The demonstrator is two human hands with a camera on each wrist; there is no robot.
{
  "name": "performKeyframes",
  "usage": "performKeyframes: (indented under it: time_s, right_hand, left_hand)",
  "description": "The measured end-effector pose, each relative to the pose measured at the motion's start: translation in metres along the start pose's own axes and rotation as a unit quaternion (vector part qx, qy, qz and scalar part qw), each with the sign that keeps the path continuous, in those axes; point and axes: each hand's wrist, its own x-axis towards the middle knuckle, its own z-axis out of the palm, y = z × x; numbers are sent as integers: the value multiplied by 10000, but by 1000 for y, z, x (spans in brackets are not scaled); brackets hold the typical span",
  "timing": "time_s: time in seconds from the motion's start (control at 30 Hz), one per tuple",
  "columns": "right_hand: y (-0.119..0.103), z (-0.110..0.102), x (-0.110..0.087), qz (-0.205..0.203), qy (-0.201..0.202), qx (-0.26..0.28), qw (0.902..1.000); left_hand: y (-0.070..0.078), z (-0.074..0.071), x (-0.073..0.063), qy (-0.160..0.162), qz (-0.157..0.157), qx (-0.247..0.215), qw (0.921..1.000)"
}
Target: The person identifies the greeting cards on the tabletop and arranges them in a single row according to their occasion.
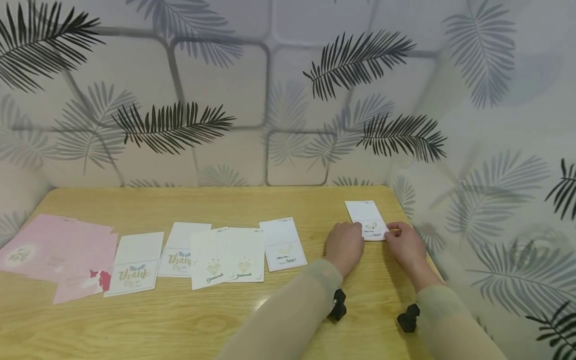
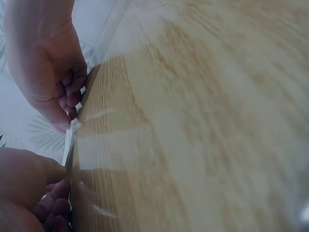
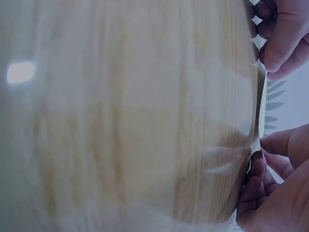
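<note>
A white greeting card [image 1: 365, 210] printed "take me... heart" lies at the table's right end, its near part between both hands. My left hand [image 1: 345, 247] pinches its left near corner, thumb over curled fingers. At the opposite near corner, my right hand [image 1: 407, 247] pinches the card too. In the left wrist view the left hand [image 2: 24, 188] is below and the right above, the card's thin edge [image 2: 71, 140] between them. The right wrist view shows the right hand [image 3: 285, 183] low, the card edge-on; its printed face is hidden there.
Left of the hands lies a similar "heart" card [image 1: 283, 245]. Further left are two overlapping diamond cards [image 1: 209, 270], two "thank you" cards [image 1: 135, 262] and several overlapping pink cards [image 1: 76, 250]. The wooden table [image 1: 180, 325] meets a leaf-patterned wall [image 1: 297, 110] behind and right.
</note>
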Motion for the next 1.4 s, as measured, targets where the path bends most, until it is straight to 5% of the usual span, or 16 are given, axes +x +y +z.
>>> performKeyframes:
  time_s: [1.07,1.4]
  right_hand:
    - [-3,8,2,252,196,-370,9988]
    - [-6,9,1,331,308,-469,9979]
  left_hand:
    - [4,-6,-3,-350,96,455,9983]
    - [5,-3,-3,-222,113,558,9981]
